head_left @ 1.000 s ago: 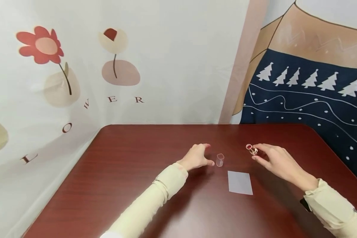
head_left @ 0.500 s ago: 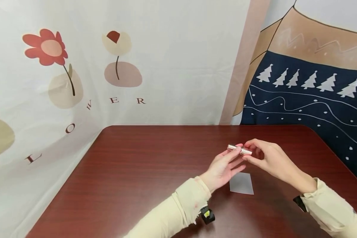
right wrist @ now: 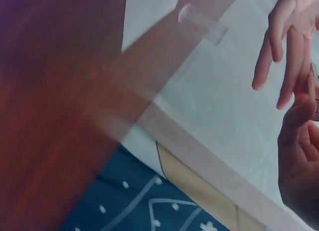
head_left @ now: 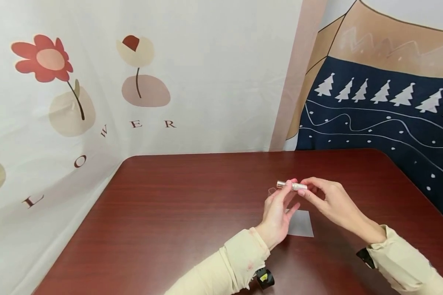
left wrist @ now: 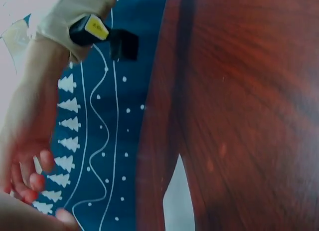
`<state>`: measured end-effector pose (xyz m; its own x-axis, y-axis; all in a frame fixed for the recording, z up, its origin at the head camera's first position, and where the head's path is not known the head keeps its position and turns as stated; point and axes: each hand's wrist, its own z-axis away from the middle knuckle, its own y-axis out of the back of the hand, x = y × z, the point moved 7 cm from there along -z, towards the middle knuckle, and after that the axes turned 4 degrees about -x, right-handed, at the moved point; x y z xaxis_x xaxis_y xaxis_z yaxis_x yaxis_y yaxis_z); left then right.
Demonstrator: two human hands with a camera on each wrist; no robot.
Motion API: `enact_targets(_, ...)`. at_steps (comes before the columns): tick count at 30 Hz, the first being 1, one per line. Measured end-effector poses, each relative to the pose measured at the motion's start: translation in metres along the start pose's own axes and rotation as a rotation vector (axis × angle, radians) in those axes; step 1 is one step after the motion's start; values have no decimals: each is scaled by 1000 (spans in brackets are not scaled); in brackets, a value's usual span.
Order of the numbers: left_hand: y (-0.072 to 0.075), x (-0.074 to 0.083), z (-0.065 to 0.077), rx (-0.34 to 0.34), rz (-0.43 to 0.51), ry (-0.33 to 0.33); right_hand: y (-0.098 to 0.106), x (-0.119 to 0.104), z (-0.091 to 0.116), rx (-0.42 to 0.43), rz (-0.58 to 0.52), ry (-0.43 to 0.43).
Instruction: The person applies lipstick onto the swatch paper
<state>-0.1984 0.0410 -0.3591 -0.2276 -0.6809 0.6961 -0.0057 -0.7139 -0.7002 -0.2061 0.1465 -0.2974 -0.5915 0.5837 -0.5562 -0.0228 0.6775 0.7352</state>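
A slim, shiny rose-gold lipstick tube (head_left: 300, 186) is held level above the table between both hands in the head view. My left hand (head_left: 274, 219) pinches its middle between thumb and fingers, with the other fingers spread below. At the tube's right end, the thumb and fingertips of my right hand (head_left: 334, 203) grip it. Partly hidden behind the left fingers, a small clear cap (head_left: 271, 191) stands on the table; the right wrist view shows this clear cap (right wrist: 202, 24) whole. Only a sliver of the tube (right wrist: 316, 91) appears at that view's right edge.
A white square of paper (head_left: 301, 224) lies on the reddish-brown table (head_left: 177, 213) below the hands, its left part covered by the left hand. Behind the table hang a white flower-print cloth (head_left: 214, 78) and a navy tree-print cloth (head_left: 384, 119).
My left hand has moved from beside the clear cap up to the lipstick tube and pinches it. The tube has swung from tilted to level, and my right hand has come slightly left.
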Motion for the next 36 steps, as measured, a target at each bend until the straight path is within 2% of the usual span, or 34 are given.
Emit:
enact_targets(5, 6, -4, 4, 74, -2, -33, -22, 15, 6, -182, -300, -186)
enact_targets(9, 5, -15, 6, 74, 20, -1, -22, 19, 14, -208, -403, -238)
enact_targets(16, 5, -22, 8, 65, 41, 25, -21, 19, 20, -169, -404, -241)
enact_targets(24, 8, -24, 10, 66, 32, 44, -30, 19, 27, -223, -478, -268)
enact_targets(30, 8, -24, 8, 40, 29, 35, -28, 19, 23, -193, -404, -239)
enact_targets(36, 7, -25, 7, 13, 20, 28, -30, 23, 27, -195, -443, -295)
